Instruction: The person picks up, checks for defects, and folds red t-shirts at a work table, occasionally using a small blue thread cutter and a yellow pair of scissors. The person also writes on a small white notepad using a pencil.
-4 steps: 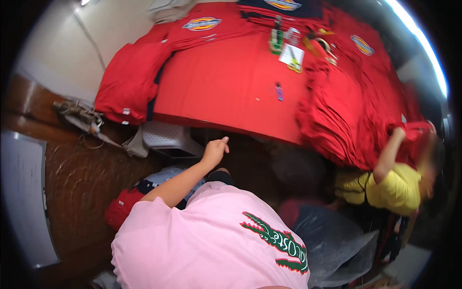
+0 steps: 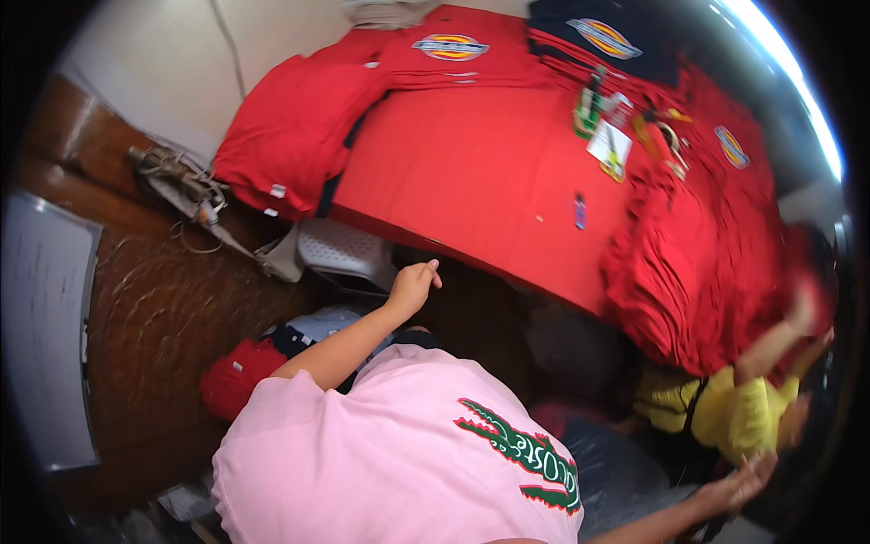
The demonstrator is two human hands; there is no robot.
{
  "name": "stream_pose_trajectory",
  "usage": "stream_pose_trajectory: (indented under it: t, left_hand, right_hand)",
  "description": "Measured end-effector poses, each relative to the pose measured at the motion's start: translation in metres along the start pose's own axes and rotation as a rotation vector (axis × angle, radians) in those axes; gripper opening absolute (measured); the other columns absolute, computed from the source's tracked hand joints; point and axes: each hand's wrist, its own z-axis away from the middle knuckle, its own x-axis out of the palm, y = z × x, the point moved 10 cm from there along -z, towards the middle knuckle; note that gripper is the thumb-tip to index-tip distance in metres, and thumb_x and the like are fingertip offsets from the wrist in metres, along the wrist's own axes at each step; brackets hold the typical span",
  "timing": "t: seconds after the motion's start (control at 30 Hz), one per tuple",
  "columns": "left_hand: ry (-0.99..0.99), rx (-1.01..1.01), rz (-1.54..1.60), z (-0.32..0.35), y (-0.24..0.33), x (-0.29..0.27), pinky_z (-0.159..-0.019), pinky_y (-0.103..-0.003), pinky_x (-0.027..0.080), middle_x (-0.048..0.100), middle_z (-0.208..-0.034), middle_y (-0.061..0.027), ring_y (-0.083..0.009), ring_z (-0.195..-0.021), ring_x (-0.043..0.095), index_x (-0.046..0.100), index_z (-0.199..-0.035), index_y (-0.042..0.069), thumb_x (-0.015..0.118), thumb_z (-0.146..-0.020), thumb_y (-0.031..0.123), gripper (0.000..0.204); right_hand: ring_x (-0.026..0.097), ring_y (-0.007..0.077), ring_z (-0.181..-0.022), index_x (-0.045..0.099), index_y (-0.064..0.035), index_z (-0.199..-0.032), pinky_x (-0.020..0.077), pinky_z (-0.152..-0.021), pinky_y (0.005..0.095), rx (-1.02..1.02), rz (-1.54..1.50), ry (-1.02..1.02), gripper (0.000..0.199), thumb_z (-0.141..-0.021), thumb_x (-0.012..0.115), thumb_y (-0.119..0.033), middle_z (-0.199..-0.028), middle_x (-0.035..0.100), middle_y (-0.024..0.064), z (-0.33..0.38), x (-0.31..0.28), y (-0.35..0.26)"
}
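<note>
Two hands, bare, well apart from each other; nothing seen held in either

Left hand (image 2: 415,284): fingers part-curled, palm turned from view, so a grip on something small cannot be ruled out; just short of the table's near edge

Right hand (image 2: 741,487): fingers loosely extended, palm partly showing; overlaps the co-worker's yellow top (image 2: 739,412) in view, contact cannot be told

Stool (image 2: 337,247), grey, perforated: just left of the left hand, partly under the table

Clothes (image 2: 243,374), one heap, red, navy and pale blue: left of the left hand, nearer the body

Bag (image 2: 621,467), dark and glossy, apparently plastic: left of the right hand, beside its forearm

Table (image 2: 444,172), red-topped: directly ahead of the left hand

Right pile (image 2: 666,272), red shirts, rumpled, drooping over the edge: ahead of the right hand, apart from it

Left pile (image 2: 290,127), red shirts, also overhanging: ahead and left of the left hand

Marker (image 2: 580,212), small; scissors (image 2: 613,170) on paper (image 2: 604,140): ahead and right of the left hand

Navy shirt (image 2: 603,38): farthest, beyond both hands

Risks, as judged: right hand bumping the co-worker, from crowded reach; right pile slipping floorward, from its overhang; scissors snagging cloth, from lying so close; left knuckles striking the table edge
</note>
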Motion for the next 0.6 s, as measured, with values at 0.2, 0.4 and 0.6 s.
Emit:
stream_pose_trajectory:
  t: [0.2, 0.4, 0.6]
  left_hand:
    - [0.287, 0.086, -0.002, -0.076, -0.048, -0.162, -0.078, -0.039, 0.054, 0.07, -0.09, -0.0139, -0.0286, -0.083, 0.069, 0.066, -0.116, 0.003, 0.058, -0.103, 0.016, 0.019]
    - [0.46, 0.399, -0.251, -0.196, 0.006, -0.259, -0.096, -0.045, 0.052, 0.066, -0.11, -0.0132, -0.0322, -0.107, 0.065, 0.066, -0.116, 0.006, 0.07, -0.094, 0.015, 0.024]
    - [0.612, 0.411, -0.484, -0.271, 0.013, -0.341, -0.106, -0.048, 0.046, 0.066, -0.115, -0.0138, -0.0346, -0.119, 0.062, 0.068, -0.113, 0.009, 0.07, -0.093, 0.019, 0.023]
  right_hand:
    - [0.061, 0.0165, -0.124, 0.061, -0.0081, -0.141, 0.0513, -0.09, 0.0294, 0.318, -0.175, -0.704, 0.036, -0.105, 0.064, -0.015, -0.138, 0.064, 0.0069, 0.162, 0.334, 0.041]
    - [0.063, 0.034, -0.12, 0.059, 0.0019, -0.141, 0.0489, -0.105, 0.0415, -0.01, 0.244, -0.872, 0.051, -0.094, 0.074, -0.01, -0.133, 0.064, 0.0228, 0.273, 0.537, 0.119]
    - [0.062, 0.0441, -0.115, 0.065, 0.0019, -0.132, 0.0511, -0.098, 0.0492, -0.296, 0.615, -0.844, 0.047, -0.094, 0.077, -0.023, -0.126, 0.064, 0.0252, 0.306, 0.589, 0.088]
